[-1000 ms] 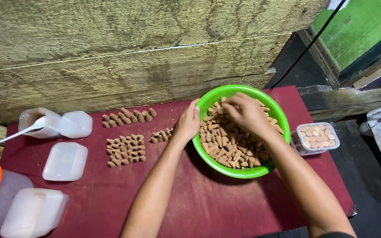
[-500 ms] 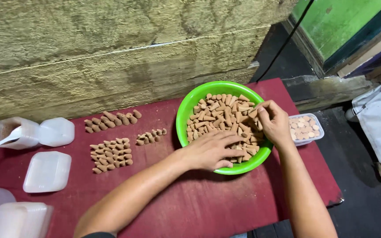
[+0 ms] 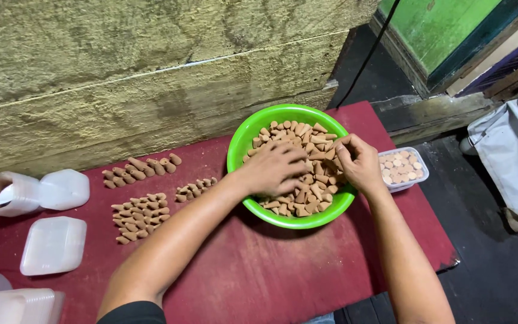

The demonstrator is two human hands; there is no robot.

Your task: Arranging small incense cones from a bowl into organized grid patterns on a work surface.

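Both hands in a bowl of brown cones

The cones (image 3: 307, 150) fill the green bowl (image 3: 239, 150) on the red desk (image 3: 271, 270); the left hand (image 3: 274, 171) lies spread over them, the right hand (image 3: 361, 163) pinches one (likely sorting), neat rows (image 3: 139, 210) laid out beside.

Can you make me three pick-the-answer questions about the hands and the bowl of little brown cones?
1. Where are both hands? A in the green bowl B on the lids C on the floor
2. What colour is the table? A blue B dark red C white
3. The small tub by the right hand is: A empty B filled C tipped over

Answers: 1 A, the left hand and right hand rest on the cones. 2 B, its top is dark red. 3 B, pale pieces fill it.
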